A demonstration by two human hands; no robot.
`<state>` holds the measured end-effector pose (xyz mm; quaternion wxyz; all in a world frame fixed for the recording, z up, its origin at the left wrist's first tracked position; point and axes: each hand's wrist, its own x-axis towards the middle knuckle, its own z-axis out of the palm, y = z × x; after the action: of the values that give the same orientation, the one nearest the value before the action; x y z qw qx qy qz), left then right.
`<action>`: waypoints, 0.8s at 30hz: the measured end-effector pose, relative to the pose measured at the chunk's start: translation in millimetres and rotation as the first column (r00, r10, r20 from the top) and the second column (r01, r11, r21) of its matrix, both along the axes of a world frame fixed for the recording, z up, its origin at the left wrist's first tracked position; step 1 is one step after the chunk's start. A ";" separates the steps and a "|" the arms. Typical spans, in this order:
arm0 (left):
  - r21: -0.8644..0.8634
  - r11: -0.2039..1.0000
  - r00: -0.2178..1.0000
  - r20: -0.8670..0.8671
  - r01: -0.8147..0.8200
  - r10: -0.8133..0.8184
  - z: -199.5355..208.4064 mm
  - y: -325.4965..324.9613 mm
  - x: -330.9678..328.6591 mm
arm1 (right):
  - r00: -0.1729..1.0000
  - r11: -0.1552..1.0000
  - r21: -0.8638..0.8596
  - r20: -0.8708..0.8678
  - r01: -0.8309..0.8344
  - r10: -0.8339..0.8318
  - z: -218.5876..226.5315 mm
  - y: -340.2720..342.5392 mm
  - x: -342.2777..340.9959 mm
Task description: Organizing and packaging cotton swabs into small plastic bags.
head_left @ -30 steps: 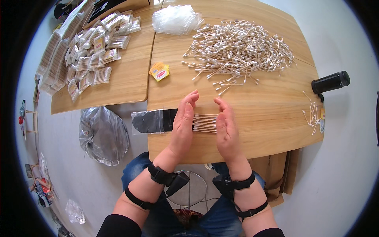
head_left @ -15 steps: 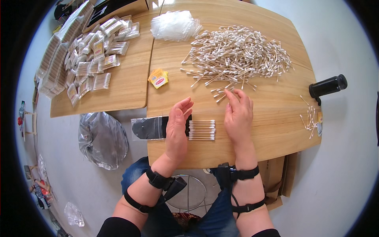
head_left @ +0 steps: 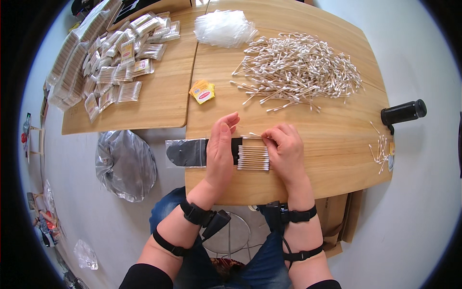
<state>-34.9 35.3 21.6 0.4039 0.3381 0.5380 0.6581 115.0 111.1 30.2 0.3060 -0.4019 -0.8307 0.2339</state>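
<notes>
A neat row of cotton swabs [head_left: 253, 158] lies side by side near the table's front edge, their left tips against a black flat strip. That strip runs left under my left hand [head_left: 221, 151] into a clear plastic bag [head_left: 185, 152]. My left hand stands on edge over the strip, fingers stretched out, holding nothing. Just right of the row, my right hand [head_left: 286, 151] is closed, thumb and fingers pinching cotton swabs [head_left: 251, 136] at the row's far end. How many it pinches is partly hidden.
A large heap of loose cotton swabs [head_left: 301, 67] covers the far right. Empty clear bags [head_left: 224, 28] and yellow cards [head_left: 202, 91] lie left of it. Filled packets [head_left: 127, 70] pile on the left table. A black cylinder [head_left: 404, 112] and several stray swabs [head_left: 379, 149] are at the right edge.
My right hand has come back from the near edge of the heap to the row, bringing swabs in its fingers. The left hand stays over the black strip. The whole view has shifted slightly.
</notes>
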 end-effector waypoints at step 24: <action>0.015 0.979 0.979 0.011 0.205 -0.205 -4.0 0.8 4.6 | 0.950 0.973 -0.216 -0.282 0.076 -0.136 0.4 -14.8 2.2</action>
<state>-30.3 36.1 17.5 0.4707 0.3903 0.4931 0.6188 117.1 96.2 30.6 0.3963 -0.4357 -0.7247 0.3577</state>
